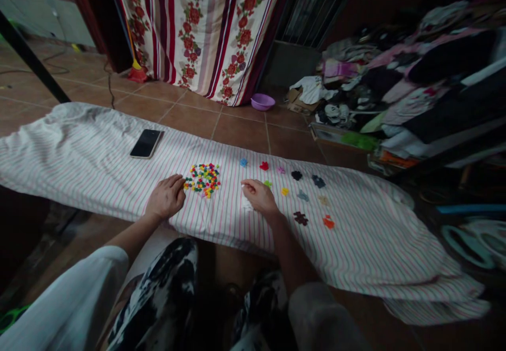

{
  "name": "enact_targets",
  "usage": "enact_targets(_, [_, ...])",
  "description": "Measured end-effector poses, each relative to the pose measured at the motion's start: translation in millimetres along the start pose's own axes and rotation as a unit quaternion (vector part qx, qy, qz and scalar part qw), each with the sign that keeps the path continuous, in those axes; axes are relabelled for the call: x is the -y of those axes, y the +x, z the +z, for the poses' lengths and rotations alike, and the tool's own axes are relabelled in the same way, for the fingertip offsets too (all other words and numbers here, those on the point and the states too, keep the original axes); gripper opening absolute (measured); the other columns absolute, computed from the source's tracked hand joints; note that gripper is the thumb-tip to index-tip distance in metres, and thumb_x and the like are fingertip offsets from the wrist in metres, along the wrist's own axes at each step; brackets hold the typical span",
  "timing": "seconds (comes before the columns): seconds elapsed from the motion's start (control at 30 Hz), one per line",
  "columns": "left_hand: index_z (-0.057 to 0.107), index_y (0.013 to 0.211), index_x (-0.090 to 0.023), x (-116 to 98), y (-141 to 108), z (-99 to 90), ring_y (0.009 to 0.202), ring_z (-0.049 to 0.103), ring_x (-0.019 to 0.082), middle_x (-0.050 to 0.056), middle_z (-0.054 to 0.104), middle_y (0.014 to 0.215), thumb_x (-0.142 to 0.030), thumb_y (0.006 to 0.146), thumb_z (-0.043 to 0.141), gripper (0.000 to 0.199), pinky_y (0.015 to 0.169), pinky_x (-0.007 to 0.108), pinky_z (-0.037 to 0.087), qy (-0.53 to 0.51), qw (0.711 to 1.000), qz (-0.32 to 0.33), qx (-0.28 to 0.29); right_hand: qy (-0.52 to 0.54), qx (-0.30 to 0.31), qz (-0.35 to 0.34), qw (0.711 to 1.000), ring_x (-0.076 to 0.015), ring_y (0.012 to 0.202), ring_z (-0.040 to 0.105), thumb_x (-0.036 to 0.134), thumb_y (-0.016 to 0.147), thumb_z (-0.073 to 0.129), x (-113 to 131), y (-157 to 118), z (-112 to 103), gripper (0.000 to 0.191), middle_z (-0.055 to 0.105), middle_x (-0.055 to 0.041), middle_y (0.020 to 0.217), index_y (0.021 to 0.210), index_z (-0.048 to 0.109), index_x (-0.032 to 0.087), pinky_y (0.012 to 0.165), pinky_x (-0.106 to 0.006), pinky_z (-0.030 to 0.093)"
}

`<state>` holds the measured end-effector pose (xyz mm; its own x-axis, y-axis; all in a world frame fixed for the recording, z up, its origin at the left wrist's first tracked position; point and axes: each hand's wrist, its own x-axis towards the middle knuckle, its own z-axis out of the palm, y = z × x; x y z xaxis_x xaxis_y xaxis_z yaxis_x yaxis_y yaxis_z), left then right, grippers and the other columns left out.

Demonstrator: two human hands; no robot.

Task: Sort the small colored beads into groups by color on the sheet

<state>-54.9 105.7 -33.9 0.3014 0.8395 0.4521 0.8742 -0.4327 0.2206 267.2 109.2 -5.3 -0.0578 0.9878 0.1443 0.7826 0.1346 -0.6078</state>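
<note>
A mixed pile of small coloured pieces (203,179), mostly green, yellow, red and white, lies on a striped cloth (229,224). My left hand (166,195) rests palm down at the pile's left edge, its fingers stretched out. Over some small white pieces (247,203) is my right hand (259,195), its fingertips pinched together; what they hold, if anything, is too small to name. Single-colour heaps sit to the right, among them blue (243,162), red (264,166), yellow (284,192), black (296,175), brown (301,218) and orange (328,222).
A phone (146,144) lies on the cloth, left of the mixed pile. Beyond the cloth-covered surface, a purple basin (263,101) and a broom (137,71) stand on the tiled floor by a floral curtain (193,29). Clothes are heaped (395,77) at the right.
</note>
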Motion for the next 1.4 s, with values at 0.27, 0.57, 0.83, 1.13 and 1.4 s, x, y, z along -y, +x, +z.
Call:
enact_targets(0.27, [0.065,0.115,-0.012,3,0,1.5,0.120,0.060,0.029,0.017,0.067,0.123,-0.028,0.089,0.040,0.039,0.103,0.047,0.048,0.008,1.000,0.005,0.001,-0.040,0.012,-0.013,0.999,-0.0171,0.087,0.062,0.013,0.083,0.047,-16,-28,-7,0.029,0.068,-0.0064,0.096,0.099,0.071,0.018,0.084,-0.028,0.049])
enact_targets(0.57, [0.065,0.117,-0.015,5,-1,1.9,0.119,0.060,0.030,0.016,0.066,0.127,-0.029,0.088,0.041,0.040,0.102,0.049,0.048,0.004,1.000,0.006,0.004,-0.042,0.062,-0.037,0.997,-0.0180,0.101,0.061,0.010,0.086,0.045,-18,-25,-8,0.031,0.068,-0.0072,0.104,0.100,0.072,0.019,0.094,-0.031,0.047])
enact_targets(0.83, [0.065,0.117,-0.015,4,-1,1.9,0.119,0.060,0.030,0.016,0.066,0.126,-0.029,0.088,0.041,0.040,0.102,0.049,0.048,0.006,1.000,-0.003,0.010,-0.079,0.097,-0.109,0.986,-0.0231,0.110,0.055,0.028,0.079,0.073,-20,-36,-10,0.037,0.062,-0.0083,0.114,0.115,0.068,0.021,0.100,-0.038,0.043])
enact_targets(1.13, [0.066,0.115,-0.014,2,0,0.3,0.118,0.061,0.029,0.016,0.066,0.125,-0.028,0.089,0.040,0.040,0.101,0.048,0.049,0.002,1.000,-0.003,0.005,-0.098,0.130,-0.092,0.982,-0.0236,0.111,0.055,0.034,0.082,0.071,-18,-31,-14,0.043,0.062,-0.0092,0.115,0.123,0.065,0.021,0.098,-0.037,0.044])
enact_targets(1.4, [0.065,0.116,-0.013,0,0,0.8,0.120,0.060,0.028,0.016,0.066,0.125,-0.027,0.089,0.040,0.039,0.103,0.046,0.047,0.006,1.000,-0.005,0.005,-0.127,0.090,-0.088,0.984,-0.0231,0.106,0.057,0.033,0.090,0.062,-6,-23,-12,0.029,0.067,-0.0094,0.111,0.115,0.069,0.019,0.097,-0.037,0.044])
